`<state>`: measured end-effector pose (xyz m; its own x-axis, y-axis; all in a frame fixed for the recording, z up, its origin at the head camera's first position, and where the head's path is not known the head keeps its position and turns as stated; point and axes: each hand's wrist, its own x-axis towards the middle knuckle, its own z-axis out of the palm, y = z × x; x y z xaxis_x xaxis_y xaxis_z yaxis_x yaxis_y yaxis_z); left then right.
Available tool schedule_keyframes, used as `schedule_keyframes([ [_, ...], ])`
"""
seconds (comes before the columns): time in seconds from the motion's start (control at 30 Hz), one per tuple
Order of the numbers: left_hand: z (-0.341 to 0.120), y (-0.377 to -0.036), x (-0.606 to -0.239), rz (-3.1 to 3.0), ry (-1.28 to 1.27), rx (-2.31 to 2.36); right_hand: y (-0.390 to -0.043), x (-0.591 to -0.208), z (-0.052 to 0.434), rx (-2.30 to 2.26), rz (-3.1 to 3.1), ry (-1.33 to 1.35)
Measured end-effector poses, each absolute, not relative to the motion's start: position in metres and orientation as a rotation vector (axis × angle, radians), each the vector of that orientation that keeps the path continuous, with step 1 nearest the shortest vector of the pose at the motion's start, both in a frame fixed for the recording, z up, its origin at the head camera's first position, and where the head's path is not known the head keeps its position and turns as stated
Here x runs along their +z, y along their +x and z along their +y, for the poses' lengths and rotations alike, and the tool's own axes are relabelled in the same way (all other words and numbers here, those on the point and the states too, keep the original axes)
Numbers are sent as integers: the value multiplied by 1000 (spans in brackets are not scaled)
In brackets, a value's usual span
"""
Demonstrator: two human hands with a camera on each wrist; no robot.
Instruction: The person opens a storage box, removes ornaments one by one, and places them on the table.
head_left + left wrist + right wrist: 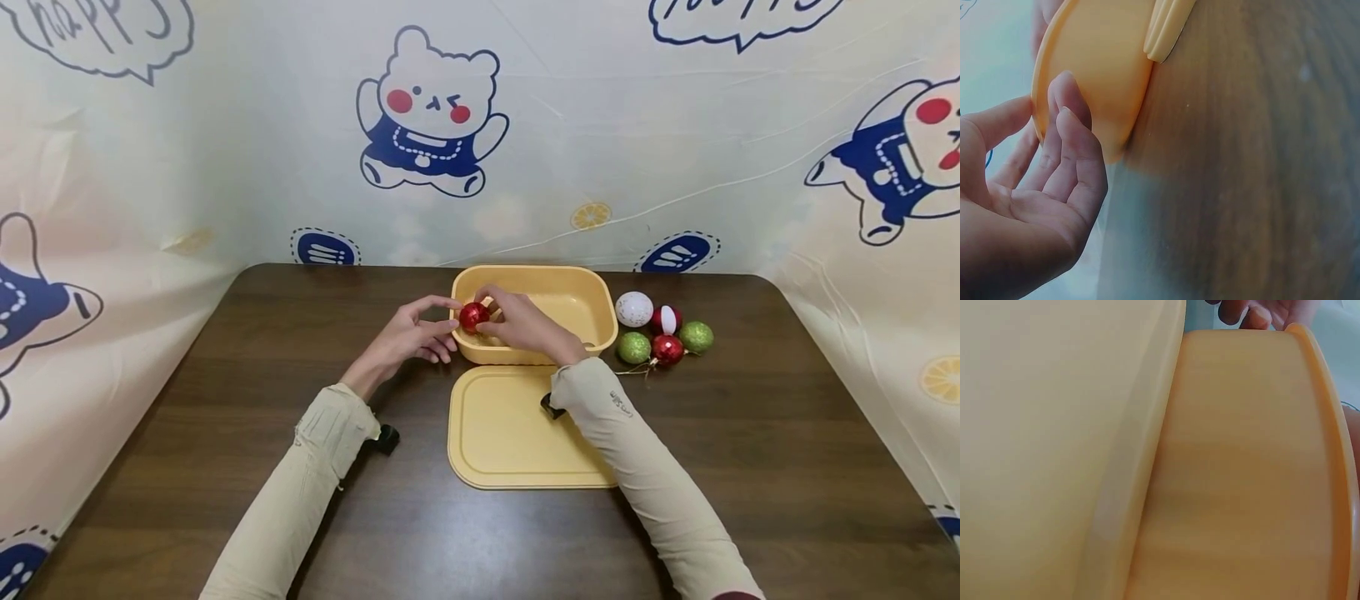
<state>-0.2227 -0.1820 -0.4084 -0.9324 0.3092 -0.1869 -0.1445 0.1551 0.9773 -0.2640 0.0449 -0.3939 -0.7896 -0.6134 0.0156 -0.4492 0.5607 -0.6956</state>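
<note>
The right hand (527, 323) pinches the red ball (474, 317) at the left end of the box (517, 357). Just left, the left hand's (408, 337) grip cannot be told.

Shiny red ball (474, 317), smooth box (577, 312), seemingly plastic, glossy wood-grain table (225, 467)

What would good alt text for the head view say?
A person's right hand holds a red ball at the left end of a yellow box, left hand close by. A lid lies in front; five more balls sit to the right.
</note>
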Motion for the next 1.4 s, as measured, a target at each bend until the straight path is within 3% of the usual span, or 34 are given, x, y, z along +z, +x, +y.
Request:
schedule_keyframes([
  [1.4, -179, -224, -411, 2089, 155, 1853, -254, -393, 46, -1083, 2820, -1010],
])
